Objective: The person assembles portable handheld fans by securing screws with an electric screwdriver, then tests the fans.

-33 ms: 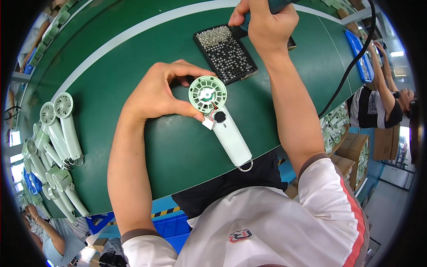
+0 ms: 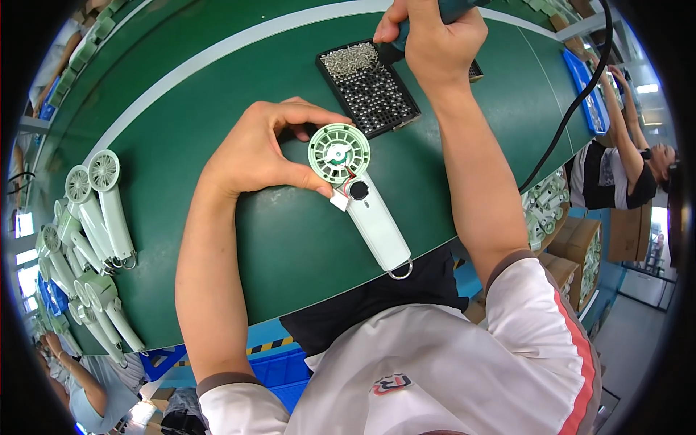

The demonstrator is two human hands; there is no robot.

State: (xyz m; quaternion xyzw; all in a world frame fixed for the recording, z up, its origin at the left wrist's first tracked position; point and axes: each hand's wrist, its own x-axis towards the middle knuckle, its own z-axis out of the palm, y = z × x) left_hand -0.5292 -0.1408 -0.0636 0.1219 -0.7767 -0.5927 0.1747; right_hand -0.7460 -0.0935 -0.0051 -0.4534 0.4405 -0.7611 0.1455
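A pale green handheld fan [image 2: 378, 228] lies in front of me, its round head uncovered so that the slotted ring, the white centre and a few thin wires show. My left hand [image 2: 264, 148] grips the head's left side between thumb and fingers. A small white piece [image 2: 339, 200] sits by the thumb tip, beside the wires. At the top, my right hand [image 2: 442, 40] is wrapped round a teal power screwdriver [image 2: 453, 9], cut off by the upper edge of the view. Its dark front end is over the black screw tray [image 2: 415, 116], which holds loose silver screws and rows of screws in holes.
Several pale green fans [image 2: 109, 210] lie in a group at the table's left. A black cable [image 2: 569, 119] hangs down on the right, near a blue tray [image 2: 586, 90]. Boxes of fan parts [image 2: 544, 206] stand beyond the right edge. Other people work at both sides.
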